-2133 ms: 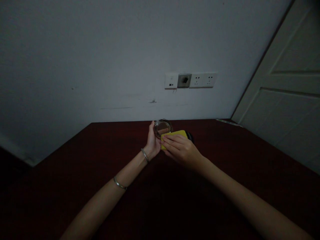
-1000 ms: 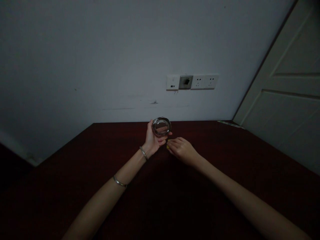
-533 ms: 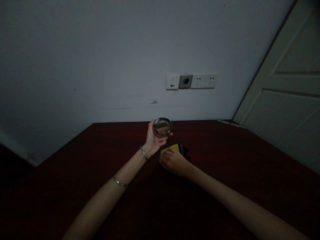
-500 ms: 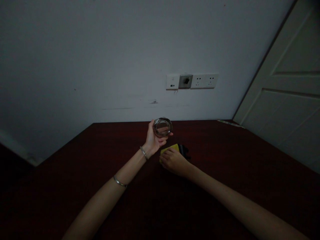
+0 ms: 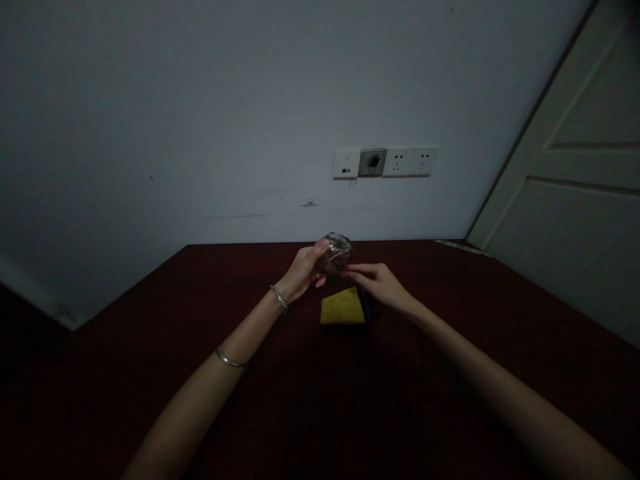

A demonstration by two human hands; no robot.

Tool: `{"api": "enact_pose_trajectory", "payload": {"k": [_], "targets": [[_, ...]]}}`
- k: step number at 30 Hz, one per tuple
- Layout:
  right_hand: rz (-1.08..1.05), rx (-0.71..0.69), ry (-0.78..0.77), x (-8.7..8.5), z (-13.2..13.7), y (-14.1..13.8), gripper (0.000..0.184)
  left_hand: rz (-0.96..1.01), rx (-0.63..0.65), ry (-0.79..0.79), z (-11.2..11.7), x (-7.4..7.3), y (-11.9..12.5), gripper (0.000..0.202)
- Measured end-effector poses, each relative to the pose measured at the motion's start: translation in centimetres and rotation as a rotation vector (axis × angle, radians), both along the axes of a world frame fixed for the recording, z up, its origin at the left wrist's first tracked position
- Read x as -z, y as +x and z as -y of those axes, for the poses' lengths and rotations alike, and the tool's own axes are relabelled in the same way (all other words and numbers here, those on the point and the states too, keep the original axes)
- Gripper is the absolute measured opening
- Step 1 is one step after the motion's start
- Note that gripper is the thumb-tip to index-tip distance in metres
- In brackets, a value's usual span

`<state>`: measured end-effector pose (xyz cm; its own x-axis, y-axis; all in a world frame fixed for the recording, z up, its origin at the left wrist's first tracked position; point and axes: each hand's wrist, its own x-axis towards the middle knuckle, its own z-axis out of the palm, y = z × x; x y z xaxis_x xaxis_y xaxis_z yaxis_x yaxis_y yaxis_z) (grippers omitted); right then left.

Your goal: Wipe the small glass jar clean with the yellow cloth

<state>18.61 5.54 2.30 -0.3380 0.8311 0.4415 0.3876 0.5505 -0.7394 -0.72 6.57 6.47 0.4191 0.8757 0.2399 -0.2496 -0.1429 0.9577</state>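
A small round glass dish [image 5: 338,253] is held up over the dark red table [image 5: 450,373], near its far edge. My left hand [image 5: 303,271] grips the dish from the left with fingers curled round its rim. On the dish's right side are the fingertips of my right hand [image 5: 379,283], closed on its edge. A yellow sponge with a dark underside [image 5: 343,307] lies flat on the table just below both hands, touched by neither.
A white wall with a row of sockets [image 5: 385,162] rises behind the table. A white panelled door [image 5: 575,193] stands at the right. A thin pale strip [image 5: 457,246] lies at the table's far right corner.
My right hand has let go of the yellow sponge, left it on the table and risen to the glass dish. The dish has tilted in my left hand.
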Motion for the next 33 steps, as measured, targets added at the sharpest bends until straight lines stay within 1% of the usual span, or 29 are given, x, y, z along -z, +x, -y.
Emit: {"api": "enact_pose_trajectory", "payload": {"k": [3, 7, 9, 11, 16, 18, 22, 26, 30, 33], "targets": [[-0.166, 0.012, -0.078, -1.3, 0.1, 1.0, 0.039, -0.148, -0.058, 0.143, -0.1, -0.3, -0.7, 0.054], [-0.335, -0.051, -0.199, -2.4, 0.8, 1.2, 0.048, -0.356, -0.167, 0.313, -0.2, -0.4, -1.3, 0.056], [-0.370, -0.076, -0.244, -2.4, 1.0, 0.9, 0.053, -0.421, -0.194, 0.405, -0.3, -0.2, -1.4, 0.055], [-0.350, -0.074, -0.240, -2.1, 0.9, 0.6, 0.058, -0.467, -0.193, 0.475, -0.6, 0.0, -1.5, 0.057], [-0.322, -0.073, -0.223, -1.2, 0.2, 0.2, 0.065, -0.600, -0.206, 0.698, -1.2, 0.6, -1.6, 0.071], [-0.317, -0.076, -0.223, -0.9, 0.0, 0.3, 0.065, -0.659, -0.207, 0.760, -1.4, 0.8, -1.6, 0.078], [-0.298, -0.056, -0.225, -0.1, -0.6, 0.5, 0.064, -0.728, -0.177, 0.774, -1.9, 1.4, -1.6, 0.088], [-0.259, -0.024, -0.207, 0.9, -1.5, 0.7, 0.062, -0.722, -0.172, 0.726, -2.6, 2.5, -1.4, 0.097], [-0.188, 0.020, -0.156, 1.9, -2.3, 1.3, 0.058, -0.787, -0.168, 0.696, -3.5, 3.4, -1.1, 0.109], [-0.116, 0.056, -0.101, 2.6, -2.8, 1.7, 0.057, -0.814, -0.168, 0.691, -4.3, 4.1, -0.8, 0.113]]}}
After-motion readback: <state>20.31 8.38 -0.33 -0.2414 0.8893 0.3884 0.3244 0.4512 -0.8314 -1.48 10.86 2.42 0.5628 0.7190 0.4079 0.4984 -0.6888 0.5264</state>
